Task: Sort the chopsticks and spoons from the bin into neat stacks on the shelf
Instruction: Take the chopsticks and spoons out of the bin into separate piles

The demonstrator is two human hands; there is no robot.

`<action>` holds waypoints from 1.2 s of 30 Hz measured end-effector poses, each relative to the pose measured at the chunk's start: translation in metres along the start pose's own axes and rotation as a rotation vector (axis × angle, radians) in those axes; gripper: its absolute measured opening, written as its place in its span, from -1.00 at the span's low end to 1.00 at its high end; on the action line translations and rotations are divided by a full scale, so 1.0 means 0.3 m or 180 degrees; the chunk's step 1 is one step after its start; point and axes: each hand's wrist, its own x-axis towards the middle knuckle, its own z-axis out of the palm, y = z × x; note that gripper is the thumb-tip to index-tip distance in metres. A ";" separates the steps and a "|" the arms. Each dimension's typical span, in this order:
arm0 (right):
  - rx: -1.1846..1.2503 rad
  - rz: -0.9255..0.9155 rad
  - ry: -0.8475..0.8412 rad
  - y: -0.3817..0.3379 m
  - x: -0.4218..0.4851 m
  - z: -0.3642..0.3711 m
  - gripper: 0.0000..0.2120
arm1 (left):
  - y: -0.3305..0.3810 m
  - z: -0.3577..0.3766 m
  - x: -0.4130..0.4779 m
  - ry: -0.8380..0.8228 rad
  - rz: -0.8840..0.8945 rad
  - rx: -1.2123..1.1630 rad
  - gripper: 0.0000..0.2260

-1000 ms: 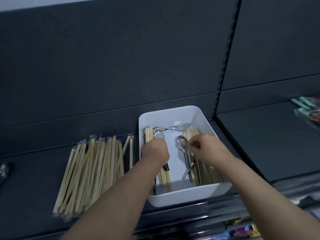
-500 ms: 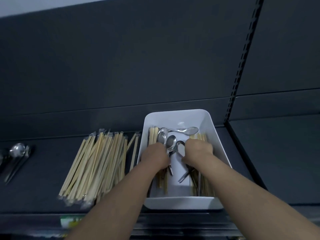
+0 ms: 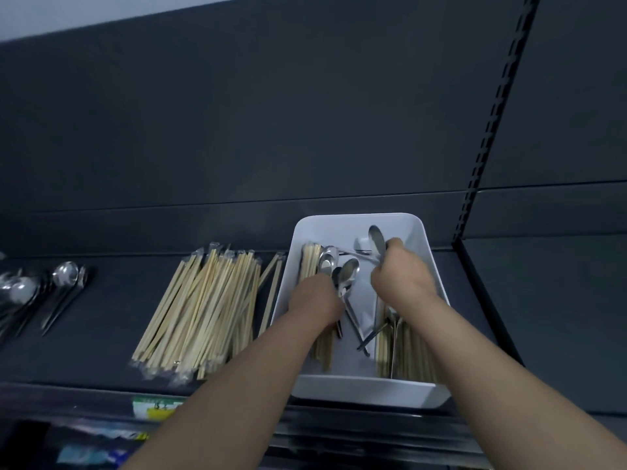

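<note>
Right hand (image 3: 402,278) closed in a fist around the handle of a shiny metal spoon (image 3: 377,239), bowl raised toward the far wall of the white rectangular plastic bin (image 3: 359,391). Left hand (image 3: 315,300) curled shut on a bunch of silver metal spoons (image 3: 342,274), bowls fanned just beyond the knuckles, handles running back under the palm and crossing on the bin floor. Both hands inside the bin, near each other but apart.

Below and around them, pale wooden chopsticks in the bin (image 3: 405,347): one cluster along the right wall, a second along the left wall, partly hidden by the left forearm.

Bin standing on the dark grey metal shelf (image 3: 112,334), near edge at the shelf front. Just beside the bin's left wall, a broad stack of wrapped pale wooden chopsticks (image 3: 203,310), laid roughly parallel and fanning slightly, with a couple of loose pairs leaning near the bin. Well apart, at the shelf's far left, a pile of silver spoons with dark handles (image 3: 40,293), bowls toward the back panel.
</note>
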 end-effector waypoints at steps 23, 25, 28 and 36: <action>-0.0009 -0.0382 0.0058 0.072 -0.027 -0.036 -0.77 | 0.030 -0.003 0.037 -0.0594 -0.0142 0.0113 -0.84; 0.0047 -0.0384 0.0064 0.070 -0.023 -0.032 -0.76 | 0.021 -0.012 0.040 -0.0587 -0.0164 -0.0062 -0.84; 0.0078 -0.0383 -0.0003 0.065 -0.020 -0.028 -0.72 | 0.010 -0.021 0.055 -0.0476 -0.0248 -0.0667 -0.89; 0.0399 -0.0637 0.0069 -0.073 0.000 -0.027 -0.75 | -0.043 -0.180 0.058 0.0461 -0.0411 -0.2053 -0.85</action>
